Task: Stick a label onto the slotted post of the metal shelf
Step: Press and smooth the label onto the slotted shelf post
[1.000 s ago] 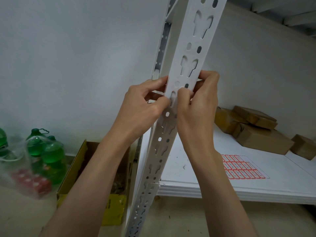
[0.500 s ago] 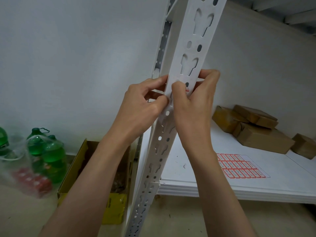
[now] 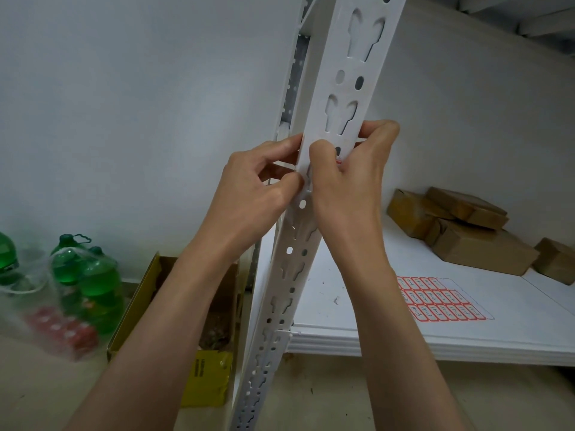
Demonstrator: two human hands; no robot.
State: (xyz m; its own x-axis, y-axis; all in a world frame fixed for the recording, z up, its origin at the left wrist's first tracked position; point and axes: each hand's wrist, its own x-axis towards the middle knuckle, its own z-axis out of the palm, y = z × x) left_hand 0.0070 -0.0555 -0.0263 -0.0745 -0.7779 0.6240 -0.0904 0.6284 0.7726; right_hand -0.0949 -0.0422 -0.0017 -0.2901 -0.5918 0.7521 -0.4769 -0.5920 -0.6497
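Label (image 3: 339, 162): only a red edge shows on the white post (image 3: 342, 98), under my right hand (image 3: 345, 194), whose thumb presses it while the fingers curl behind. Left hand (image 3: 249, 200): grip pinched on the post's left edge. Carton (image 3: 174, 321): brownish contents, hard to make out. Bag (image 3: 46, 300): green bottles, red pack, blurred. Shelf (image 3: 466, 340): label sheet (image 3: 441, 300), brown boxes (image 3: 473, 237), one cut off.

The single head-worn camera looked forward and slightly down, close to the slotted post (image 3: 339, 126). The post ran steeply through the frame's middle, the wall behind it.
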